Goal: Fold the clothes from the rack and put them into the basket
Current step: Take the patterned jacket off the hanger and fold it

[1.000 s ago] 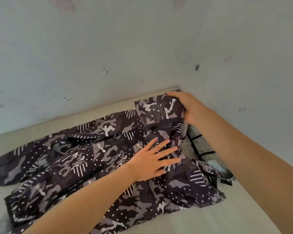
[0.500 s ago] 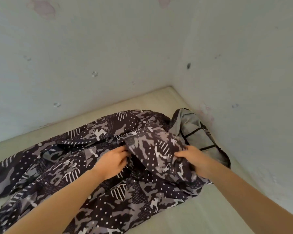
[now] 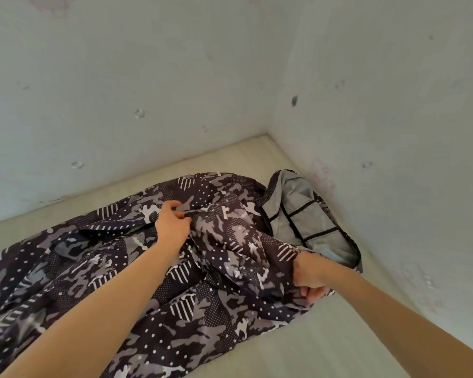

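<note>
A dark camouflage-patterned jacket [image 3: 99, 271] with white dots and stripes lies spread across a pale flat surface in a room corner. Its grey inner lining with black seams [image 3: 301, 214] is turned out at the right end, close to the wall. My left hand [image 3: 172, 225] pinches a fold of the jacket near its upper middle. My right hand [image 3: 310, 276] grips a bunched edge of the same jacket at the right. A raised ridge of fabric runs between the two hands. No rack or basket is in view.
Two pale blue walls [image 3: 148, 77] meet in a corner at the upper right, close behind the jacket. The beige surface [image 3: 298, 350] under the garment stretches toward the lower right.
A second ago my left hand lay flat on the jacket and my right held a flap up near the corner. The flap has been brought down, and both hands now grip fabric further apart.
</note>
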A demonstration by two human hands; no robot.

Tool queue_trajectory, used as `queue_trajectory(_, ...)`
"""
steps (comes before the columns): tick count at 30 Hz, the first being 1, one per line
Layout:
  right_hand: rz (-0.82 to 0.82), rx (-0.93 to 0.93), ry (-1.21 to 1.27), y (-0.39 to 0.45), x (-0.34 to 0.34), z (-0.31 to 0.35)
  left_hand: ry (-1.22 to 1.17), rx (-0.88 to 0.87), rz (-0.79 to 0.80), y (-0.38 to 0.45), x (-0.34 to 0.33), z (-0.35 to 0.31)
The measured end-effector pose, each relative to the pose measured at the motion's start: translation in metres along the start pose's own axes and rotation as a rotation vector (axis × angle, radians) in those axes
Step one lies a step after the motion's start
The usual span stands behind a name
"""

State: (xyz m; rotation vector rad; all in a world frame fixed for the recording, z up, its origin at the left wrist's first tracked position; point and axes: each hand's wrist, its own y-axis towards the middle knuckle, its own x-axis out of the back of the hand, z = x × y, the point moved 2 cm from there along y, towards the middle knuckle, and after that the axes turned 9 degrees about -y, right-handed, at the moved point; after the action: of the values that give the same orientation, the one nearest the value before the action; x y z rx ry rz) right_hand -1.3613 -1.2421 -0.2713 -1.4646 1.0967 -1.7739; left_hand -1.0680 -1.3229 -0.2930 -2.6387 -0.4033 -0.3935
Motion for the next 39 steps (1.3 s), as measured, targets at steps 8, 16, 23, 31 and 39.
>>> queue_trajectory(8,-0.541,0.227,-0.104,0.003,0.000,0.015,-0.173,0.232,0.415,-0.041,-0.019,0.018)
queue_trajectory(16,-0.007,0.300,0.280,-0.002,-0.005,0.019,-0.243,0.282,0.572,-0.054,-0.025,0.020)
queue_trajectory(23,-0.606,0.128,-0.410,-0.011,-0.016,0.035,0.719,-0.257,0.353,-0.066,-0.023,0.035)
queue_trajectory(31,-0.196,0.277,-0.466,-0.002,-0.026,0.056,0.695,-0.375,0.253,-0.034,0.023,0.028)
queue_trajectory(39,-0.775,0.533,-0.324,0.009,0.027,0.127,-0.357,0.302,-0.249,0.027,0.098,0.026)
